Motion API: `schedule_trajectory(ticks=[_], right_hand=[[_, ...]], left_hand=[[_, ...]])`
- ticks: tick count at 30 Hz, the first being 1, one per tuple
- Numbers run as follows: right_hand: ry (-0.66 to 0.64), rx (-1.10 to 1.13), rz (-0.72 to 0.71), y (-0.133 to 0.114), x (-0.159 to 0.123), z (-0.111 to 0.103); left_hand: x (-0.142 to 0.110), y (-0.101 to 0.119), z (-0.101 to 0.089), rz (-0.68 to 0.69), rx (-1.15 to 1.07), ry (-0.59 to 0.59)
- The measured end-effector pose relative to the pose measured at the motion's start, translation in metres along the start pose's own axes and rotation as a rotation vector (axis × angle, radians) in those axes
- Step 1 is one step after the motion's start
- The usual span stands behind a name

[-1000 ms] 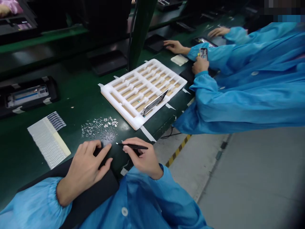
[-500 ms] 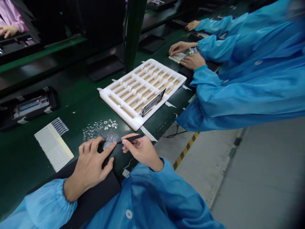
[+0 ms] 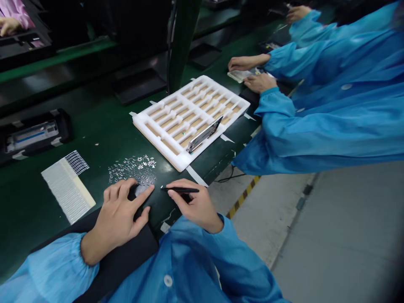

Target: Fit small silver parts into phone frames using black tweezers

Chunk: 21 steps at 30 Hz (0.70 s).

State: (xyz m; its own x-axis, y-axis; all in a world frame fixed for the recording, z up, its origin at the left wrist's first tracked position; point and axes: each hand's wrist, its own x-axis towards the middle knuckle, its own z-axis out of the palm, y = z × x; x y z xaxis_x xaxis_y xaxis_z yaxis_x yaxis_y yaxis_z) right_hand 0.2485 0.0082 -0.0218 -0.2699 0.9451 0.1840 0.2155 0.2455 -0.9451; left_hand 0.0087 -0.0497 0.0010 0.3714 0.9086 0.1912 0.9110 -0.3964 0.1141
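My right hand point(image 3: 195, 206) is closed around black tweezers point(image 3: 183, 190), whose tip points left. A tiny silvery piece point(image 3: 162, 187) sits at that tip. My left hand point(image 3: 121, 210) is spread with its fingers apart, nothing gripped. Its index fingertip touches down beside a scatter of small metal pieces point(image 3: 129, 169). Under the left hand lies a dark flat pad point(image 3: 134, 261), and a pale translucent patch point(image 3: 139, 190) shows between the fingers.
A white slotted foam tray point(image 3: 181, 162) holds an upright phone part point(image 3: 205, 134). At left lie a strip-lined sheet point(image 3: 63, 185) and a black fixture point(image 3: 63, 126) with a phone frame point(image 3: 31, 136). A co-worker's hands point(image 3: 259, 83) are busy at the right.
My right hand has drawn the tweezers rightward, away from my left index fingertip, and a small silvery piece now shows at their tip. My left hand stays nearly in place.
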Motion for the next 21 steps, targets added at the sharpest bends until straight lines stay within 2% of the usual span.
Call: schedule_trajectory(ticks=[6, 16, 21], right_hand=[[0.020, 0.078, 0.020, 0.0053, -0.0010, -0.0037], [-0.039, 0.062, 0.015, 0.0082, -0.0001, -0.0085], [-0.024, 0.104, 0.053, 0.0037, 0.0015, -0.0007]], left_hand=[[0.0000, -0.0006, -0.0008, -0.014, 0.006, 0.003], [-0.0009, 0.0003, 0.0007, -0.046, -0.009, 0.009], [-0.0019, 0.0008, -0.0023, -0.019, -0.002, 0.031]])
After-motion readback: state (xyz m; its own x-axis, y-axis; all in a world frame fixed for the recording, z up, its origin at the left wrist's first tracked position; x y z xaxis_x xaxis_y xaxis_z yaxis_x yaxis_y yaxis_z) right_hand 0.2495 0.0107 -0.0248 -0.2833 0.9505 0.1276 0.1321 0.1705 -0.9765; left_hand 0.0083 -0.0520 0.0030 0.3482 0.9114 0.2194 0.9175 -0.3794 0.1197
